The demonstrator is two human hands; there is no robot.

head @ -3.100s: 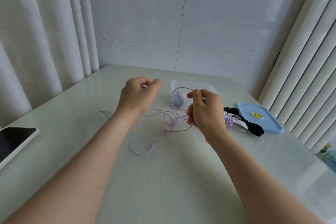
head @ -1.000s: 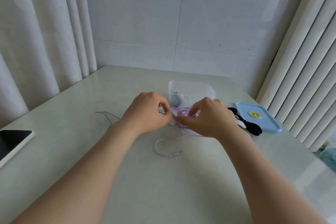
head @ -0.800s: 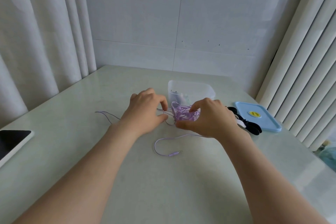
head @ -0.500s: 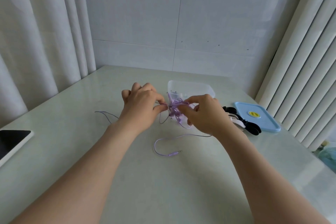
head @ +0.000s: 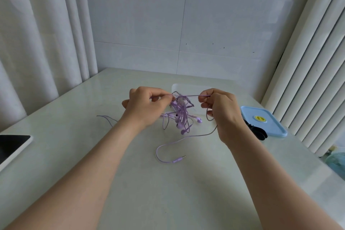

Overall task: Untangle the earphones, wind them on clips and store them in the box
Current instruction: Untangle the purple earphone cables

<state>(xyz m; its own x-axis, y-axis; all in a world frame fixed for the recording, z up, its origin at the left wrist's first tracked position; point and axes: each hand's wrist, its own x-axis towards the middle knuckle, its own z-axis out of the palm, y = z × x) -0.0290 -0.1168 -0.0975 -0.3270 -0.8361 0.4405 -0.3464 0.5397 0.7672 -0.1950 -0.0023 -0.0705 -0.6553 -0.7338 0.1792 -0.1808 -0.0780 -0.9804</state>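
Pinching a taut strand of the purple earphones (head: 180, 116) in left grip (head: 143, 107) and right grip (head: 222, 110), dangling the tangle between and below both, trailing the plug (head: 178, 159) onto the bench (head: 168, 192) beneath

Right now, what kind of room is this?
Probably a room in someone's home: a pale table set against a tiled wall, white curtains beside it, and a tablet lying at the table's edge.
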